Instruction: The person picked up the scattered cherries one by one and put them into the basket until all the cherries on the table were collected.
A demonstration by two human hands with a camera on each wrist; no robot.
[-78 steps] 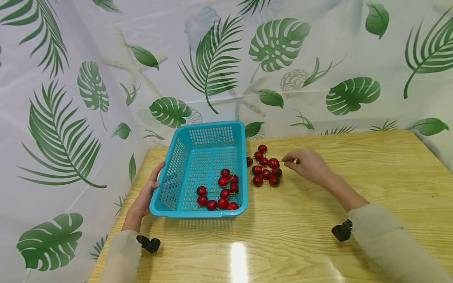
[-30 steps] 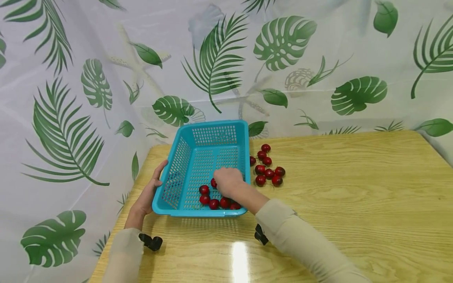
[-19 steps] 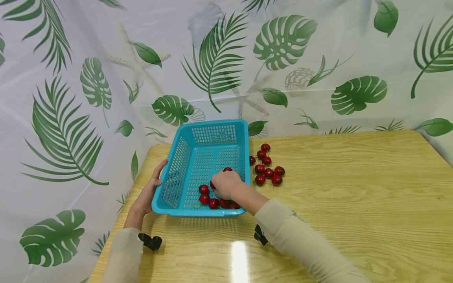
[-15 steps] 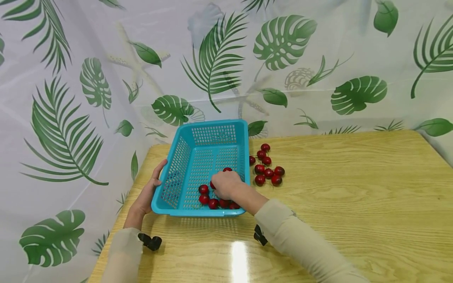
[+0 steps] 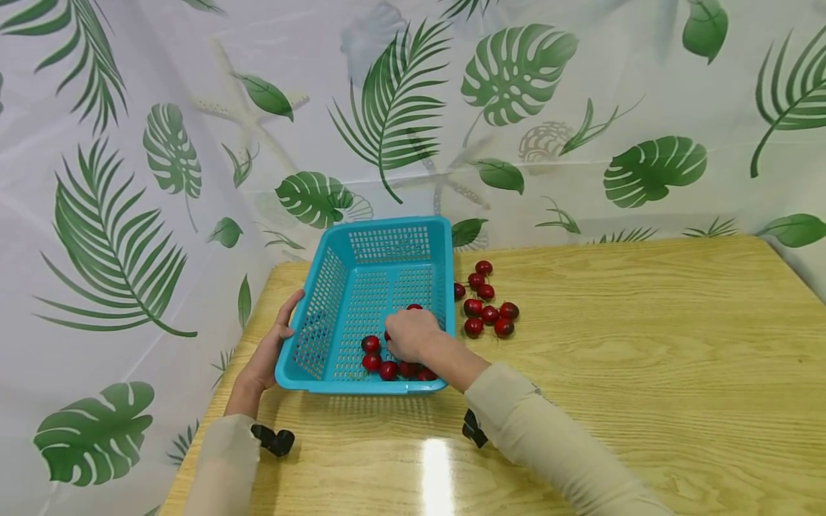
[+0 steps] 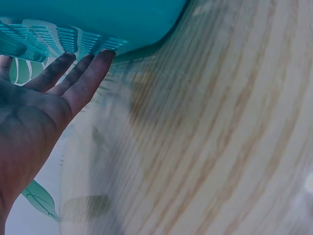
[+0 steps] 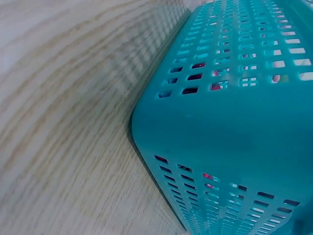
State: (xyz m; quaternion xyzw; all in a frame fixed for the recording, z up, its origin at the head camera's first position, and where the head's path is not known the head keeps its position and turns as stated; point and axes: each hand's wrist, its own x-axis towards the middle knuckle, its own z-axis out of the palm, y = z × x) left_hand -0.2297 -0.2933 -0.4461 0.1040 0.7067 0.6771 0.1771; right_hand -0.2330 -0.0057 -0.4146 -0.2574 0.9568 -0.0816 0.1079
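My left hand [image 5: 266,355] is at the left side of a turquoise plastic basket [image 5: 363,388]. In the left wrist view its straight fingers [image 6: 87,84] touch the slotted outer wall. My right hand [image 5: 413,335] is inside the basket at the right, its fingers curled at a dark red cherry [image 5: 387,335] largely hidden behind them. The grip on its stem is out of sight. Several cherries [image 5: 388,370] lie around the hand on the basket floor, and another cherry [image 5: 414,307] peeks out behind it. The right wrist view shows only the basket's outer corner [image 7: 210,122], with red through its holes.
Several loose cherries [image 5: 490,314] lie on the wooden table [image 5: 645,344] just right of the basket. A leaf-printed cloth [image 5: 548,179] hangs behind the table and along its left side.
My right hand has moved from the loose cherries on the table into the basket, bringing a cherry, and then stays almost still. My left hand keeps its place at the basket.
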